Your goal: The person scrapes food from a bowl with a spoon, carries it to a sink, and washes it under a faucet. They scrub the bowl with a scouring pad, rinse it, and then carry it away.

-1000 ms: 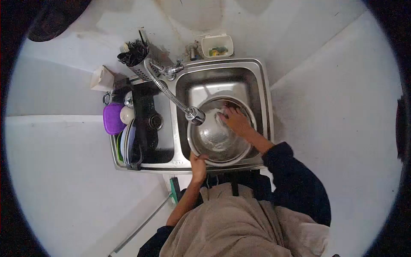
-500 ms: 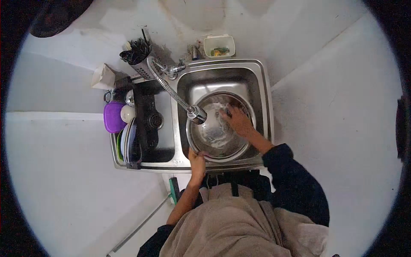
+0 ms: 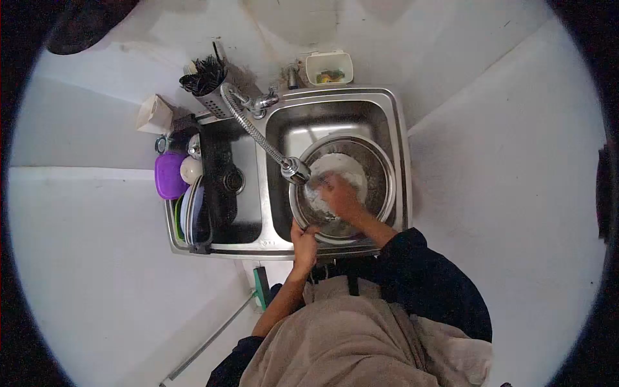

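A wide round metal bowl (image 3: 389, 169) sits in the right basin of the steel sink (image 3: 403, 148). My left hand (image 3: 305, 244) is closed on the bowl's near left rim. Inside the bowl, my right hand (image 3: 343, 198) is over or in a whitish mass (image 3: 346, 166), perhaps cloudy water or grains. Motion smears its fingers, so whether they hold anything does not show. The faucet's spray head (image 3: 296, 171) hangs just above the bowl's left rim, close to my right fingers.
Left of the bowl, a dish rack holds plates (image 3: 192, 209) and a purple container (image 3: 170, 175). Behind the sink stand a metal holder of dark utensils (image 3: 216, 97) and a small white tub (image 3: 330, 69). A green-headed squeegee (image 3: 261, 287) leans below.
The bowl has shifted a little to the right, and my left hand with it. My right hand has moved left and nearer to me, and its fingers are now blurred. More white shows inside.
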`<control>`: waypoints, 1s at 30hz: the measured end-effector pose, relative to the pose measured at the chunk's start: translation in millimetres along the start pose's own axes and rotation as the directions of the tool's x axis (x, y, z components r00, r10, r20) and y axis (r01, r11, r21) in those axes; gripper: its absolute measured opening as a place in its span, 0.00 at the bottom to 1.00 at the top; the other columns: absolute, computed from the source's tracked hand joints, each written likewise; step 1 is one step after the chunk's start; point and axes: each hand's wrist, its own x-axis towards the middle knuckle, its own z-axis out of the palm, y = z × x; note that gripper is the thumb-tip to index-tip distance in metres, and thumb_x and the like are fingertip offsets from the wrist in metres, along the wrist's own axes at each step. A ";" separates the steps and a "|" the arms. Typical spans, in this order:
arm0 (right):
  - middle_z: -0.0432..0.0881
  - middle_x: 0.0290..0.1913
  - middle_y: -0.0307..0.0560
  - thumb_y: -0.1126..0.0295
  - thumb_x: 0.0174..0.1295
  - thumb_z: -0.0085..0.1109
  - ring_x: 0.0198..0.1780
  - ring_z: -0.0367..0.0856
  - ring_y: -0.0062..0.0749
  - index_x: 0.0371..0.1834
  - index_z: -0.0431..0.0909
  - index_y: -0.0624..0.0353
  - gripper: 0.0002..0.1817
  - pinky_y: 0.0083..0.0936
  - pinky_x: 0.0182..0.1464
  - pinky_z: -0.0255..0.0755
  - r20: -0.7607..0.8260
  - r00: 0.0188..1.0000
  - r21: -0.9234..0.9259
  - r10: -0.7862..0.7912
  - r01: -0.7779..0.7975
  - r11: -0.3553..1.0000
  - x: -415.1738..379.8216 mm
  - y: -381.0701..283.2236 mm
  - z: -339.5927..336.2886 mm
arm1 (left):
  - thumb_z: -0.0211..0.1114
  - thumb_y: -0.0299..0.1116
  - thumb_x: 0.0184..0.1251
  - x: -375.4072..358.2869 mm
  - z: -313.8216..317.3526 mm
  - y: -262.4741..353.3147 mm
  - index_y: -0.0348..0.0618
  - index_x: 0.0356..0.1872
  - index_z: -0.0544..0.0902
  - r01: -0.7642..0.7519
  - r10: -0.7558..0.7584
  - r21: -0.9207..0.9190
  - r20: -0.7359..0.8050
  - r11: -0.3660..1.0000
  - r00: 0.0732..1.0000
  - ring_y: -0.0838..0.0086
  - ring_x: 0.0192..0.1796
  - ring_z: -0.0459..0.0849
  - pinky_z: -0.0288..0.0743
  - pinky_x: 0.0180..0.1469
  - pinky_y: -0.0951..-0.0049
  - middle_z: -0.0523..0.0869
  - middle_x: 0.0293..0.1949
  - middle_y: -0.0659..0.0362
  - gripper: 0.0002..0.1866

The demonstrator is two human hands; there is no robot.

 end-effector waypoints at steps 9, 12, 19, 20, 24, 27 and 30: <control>0.61 0.62 0.62 0.71 0.55 0.48 0.57 0.67 0.55 0.64 0.61 0.49 0.29 0.44 0.50 0.69 0.075 0.997 -0.512 -0.027 0.062 0.857 10.4 38.9 -28.6 | 0.53 0.19 0.51 -2.8 -4.6 8.3 0.37 0.53 0.68 -0.052 0.073 0.135 -0.160 0.990 0.984 0.70 0.45 0.74 0.69 0.46 0.74 0.76 0.46 0.58 0.23; 0.59 0.62 0.69 0.74 0.55 0.49 0.58 0.65 0.63 0.67 0.57 0.49 0.33 0.49 0.54 0.66 0.174 0.955 -0.267 0.239 -0.188 0.945 -21.7 -1.1 -11.4 | 0.54 0.19 0.48 8.0 -10.2 7.8 0.37 0.51 0.68 -0.097 0.120 0.138 -0.170 0.986 0.978 0.71 0.43 0.73 0.68 0.45 0.74 0.76 0.44 0.58 0.23; 0.68 0.58 0.51 0.69 0.56 0.55 0.56 0.71 0.46 0.58 0.72 0.46 0.23 0.38 0.59 0.64 0.250 0.963 0.658 0.103 -0.247 0.711 -6.8 -45.0 -1.9 | 0.55 0.17 0.48 1.7 -10.9 1.3 0.36 0.47 0.71 -0.123 0.132 0.088 -0.099 0.988 0.986 0.71 0.42 0.75 0.67 0.47 0.75 0.77 0.41 0.58 0.21; 0.70 0.57 0.51 0.69 0.55 0.56 0.56 0.71 0.45 0.56 0.73 0.47 0.22 0.37 0.59 0.64 0.276 0.961 0.590 -0.013 -0.159 0.791 -16.1 -31.0 -1.9 | 0.55 0.17 0.48 4.1 -15.6 -3.2 0.36 0.48 0.71 -0.132 0.143 0.108 -0.102 0.985 0.985 0.71 0.43 0.75 0.67 0.47 0.75 0.77 0.41 0.57 0.21; 0.73 0.52 0.52 0.72 0.51 0.55 0.55 0.71 0.47 0.49 0.77 0.54 0.19 0.39 0.55 0.67 0.514 0.857 -0.035 -0.029 0.055 0.998 -33.3 33.7 -10.8 | 0.54 0.17 0.48 -0.7 -10.7 9.7 0.38 0.50 0.70 -0.122 0.124 0.026 -0.129 0.992 0.984 0.71 0.43 0.75 0.69 0.45 0.75 0.77 0.42 0.58 0.23; 0.73 0.49 0.58 0.66 0.54 0.54 0.50 0.73 0.52 0.49 0.74 0.58 0.18 0.43 0.52 0.68 0.213 0.957 -0.242 0.197 -0.143 0.960 -32.1 47.3 11.8 | 0.53 0.18 0.49 0.6 -21.4 -2.2 0.38 0.49 0.70 -0.067 0.081 0.106 -0.132 0.992 0.988 0.73 0.41 0.74 0.70 0.41 0.75 0.76 0.40 0.59 0.22; 0.73 0.48 0.62 0.62 0.57 0.54 0.49 0.73 0.53 0.51 0.72 0.60 0.20 0.43 0.52 0.68 0.252 0.945 -0.206 0.206 -0.155 0.966 -46.5 12.2 25.8 | 0.51 0.16 0.51 -1.0 -8.1 11.1 0.35 0.50 0.70 -0.060 0.073 0.097 -0.135 0.994 0.988 0.70 0.45 0.76 0.66 0.51 0.74 0.78 0.44 0.56 0.21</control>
